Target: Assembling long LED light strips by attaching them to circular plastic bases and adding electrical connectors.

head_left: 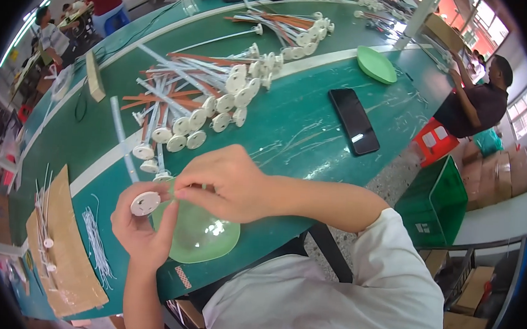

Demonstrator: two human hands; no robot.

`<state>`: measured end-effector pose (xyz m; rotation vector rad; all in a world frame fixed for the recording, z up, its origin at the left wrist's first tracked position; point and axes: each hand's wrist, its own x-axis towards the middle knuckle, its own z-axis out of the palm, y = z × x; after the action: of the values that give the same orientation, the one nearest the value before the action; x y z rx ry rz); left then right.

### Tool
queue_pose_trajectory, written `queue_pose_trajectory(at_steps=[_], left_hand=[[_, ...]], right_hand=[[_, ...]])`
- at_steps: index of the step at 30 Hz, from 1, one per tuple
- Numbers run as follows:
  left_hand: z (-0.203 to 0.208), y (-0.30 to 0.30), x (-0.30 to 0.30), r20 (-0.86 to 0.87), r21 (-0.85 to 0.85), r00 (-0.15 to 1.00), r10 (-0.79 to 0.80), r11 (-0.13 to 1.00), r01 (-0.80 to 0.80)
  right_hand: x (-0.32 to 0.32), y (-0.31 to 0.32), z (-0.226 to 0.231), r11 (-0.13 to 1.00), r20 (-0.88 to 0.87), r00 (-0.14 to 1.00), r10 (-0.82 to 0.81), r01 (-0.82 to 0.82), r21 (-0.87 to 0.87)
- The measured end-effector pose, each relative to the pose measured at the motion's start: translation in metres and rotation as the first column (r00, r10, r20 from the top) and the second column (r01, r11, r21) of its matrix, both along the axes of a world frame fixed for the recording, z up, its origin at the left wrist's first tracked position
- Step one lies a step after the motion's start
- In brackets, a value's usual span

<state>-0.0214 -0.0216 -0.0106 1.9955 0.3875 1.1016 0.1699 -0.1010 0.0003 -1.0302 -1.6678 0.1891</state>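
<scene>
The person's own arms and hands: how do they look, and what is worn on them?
Both hands, the left hand and the right hand, are bare, with no gloves. No ring, watch or bracelet is visible. The forearms are uncovered. On the right arm a short white sleeve of a plain white shirt ends near the elbow.

The white disc (145, 204) in my left hand (141, 228) looked like smooth matt plastic. The green dish (205, 236) was glossy, translucent plastic (catching highlights). The green table (290, 124) gleamed, scuffed; the phone (353, 121) glassy black; cardboard (68, 246) matt.
</scene>
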Motion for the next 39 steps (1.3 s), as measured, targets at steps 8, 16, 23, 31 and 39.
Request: queue_pose_trajectory(at_steps=[8,16,23,31,39], left_hand=[[-0.010,-0.010,0.009,0.137,-0.235,0.988,-0.078,0.966,0.109],[-0.022,-0.007,0.004,0.154,-0.142,0.988,-0.032,0.988,0.054],[-0.032,-0.003,-0.005,0.216,-0.235,0.973,-0.084,0.963,0.135],[-0.031,0.003,-0.019,0.152,-0.286,0.986,-0.072,0.951,0.114],[-0.027,-0.008,0.007,0.372,-0.386,0.918,-0.134,0.878,0.284]], right_hand=[[-0.001,0.001,-0.007,0.925,0.067,0.977,-0.201,0.166,0.342],[-0.008,-0.001,-0.015,0.913,0.096,0.985,-0.144,0.095,0.397],[-0.011,-0.005,-0.012,0.903,0.119,0.980,-0.159,0.095,0.419],[-0.023,0.003,-0.012,0.876,0.126,0.970,-0.209,0.128,0.465],[-0.012,-0.005,-0.012,0.912,0.085,0.982,-0.169,0.123,0.392]])
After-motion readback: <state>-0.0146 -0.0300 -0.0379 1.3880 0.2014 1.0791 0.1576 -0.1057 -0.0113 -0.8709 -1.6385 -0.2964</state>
